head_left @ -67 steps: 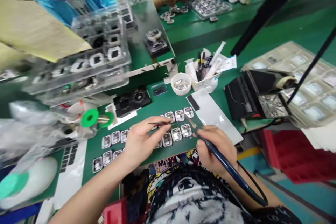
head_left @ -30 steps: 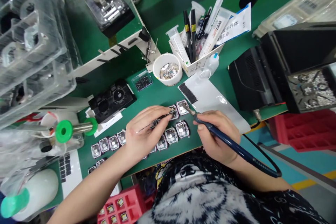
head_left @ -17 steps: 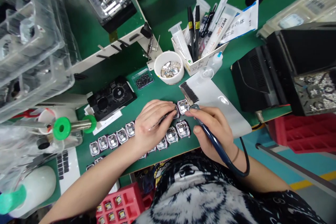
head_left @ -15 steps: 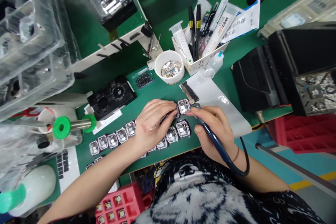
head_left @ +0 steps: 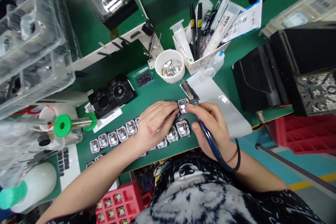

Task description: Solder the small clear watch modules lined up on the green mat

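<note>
My right hand [head_left: 214,122] holds a soldering iron [head_left: 207,134] by its dark blue handle, the metal end pointing away over the edge of a white sheet. Its index fingertip rests on the lower right of a small square watch case [head_left: 183,106] with a circuit inside. My left hand [head_left: 154,122] is closed around slim dark metal tweezers [head_left: 168,118], mostly hidden by the fingers; its fingertips are at the left side of that same case. More such cases [head_left: 122,134] lie in two rows on the green mat, some covered by my left hand and forearm.
A white cup [head_left: 170,66] of small metal parts and a box [head_left: 207,59] of syringes and pens stand behind. Black strips line the white sheet [head_left: 223,112]. A black device [head_left: 252,80] stands right; a solder spool [head_left: 63,126] and clear drawers [head_left: 28,38] are left.
My right hand has shifted slightly left, bringing its index fingertip onto the watch case. The soldering iron's metal end has swung a little, and its cable has moved nearer my wrist.
</note>
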Demonstrator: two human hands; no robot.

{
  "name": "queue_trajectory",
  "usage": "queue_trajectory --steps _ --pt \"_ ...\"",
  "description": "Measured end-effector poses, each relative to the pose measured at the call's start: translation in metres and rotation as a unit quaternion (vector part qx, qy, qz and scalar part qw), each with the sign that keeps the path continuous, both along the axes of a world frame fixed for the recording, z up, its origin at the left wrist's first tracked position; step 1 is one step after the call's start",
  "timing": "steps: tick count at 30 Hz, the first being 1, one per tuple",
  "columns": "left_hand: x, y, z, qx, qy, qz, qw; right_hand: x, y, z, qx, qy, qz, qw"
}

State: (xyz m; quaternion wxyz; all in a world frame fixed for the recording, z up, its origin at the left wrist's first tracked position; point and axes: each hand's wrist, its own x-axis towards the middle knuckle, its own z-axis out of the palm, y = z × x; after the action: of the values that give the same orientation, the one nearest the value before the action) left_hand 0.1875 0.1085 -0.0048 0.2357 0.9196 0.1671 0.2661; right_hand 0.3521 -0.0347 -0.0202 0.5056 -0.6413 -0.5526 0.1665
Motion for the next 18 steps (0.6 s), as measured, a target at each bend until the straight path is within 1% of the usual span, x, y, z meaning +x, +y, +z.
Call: queue_trajectory --steps 9,14,18 --pt "0.0029 0.0020 -0.0021 0.036 0.000 -0.018 0.999 -0.0001 0.0003 -0.0008 -0.004 0.003 -0.001 1.000" --pt "0.0033 0.0029 -0.0008 0.025 0.003 -0.017 1.000 -0.0009 0.0013 0.0001 -0.012 -0.012 -0.003 1.000" --pt "0.0027 0.0028 -0.0002 0.013 0.014 -0.004 1.000 -0.0021 0.0014 -0.0003 -0.020 -0.030 -0.010 0.999"
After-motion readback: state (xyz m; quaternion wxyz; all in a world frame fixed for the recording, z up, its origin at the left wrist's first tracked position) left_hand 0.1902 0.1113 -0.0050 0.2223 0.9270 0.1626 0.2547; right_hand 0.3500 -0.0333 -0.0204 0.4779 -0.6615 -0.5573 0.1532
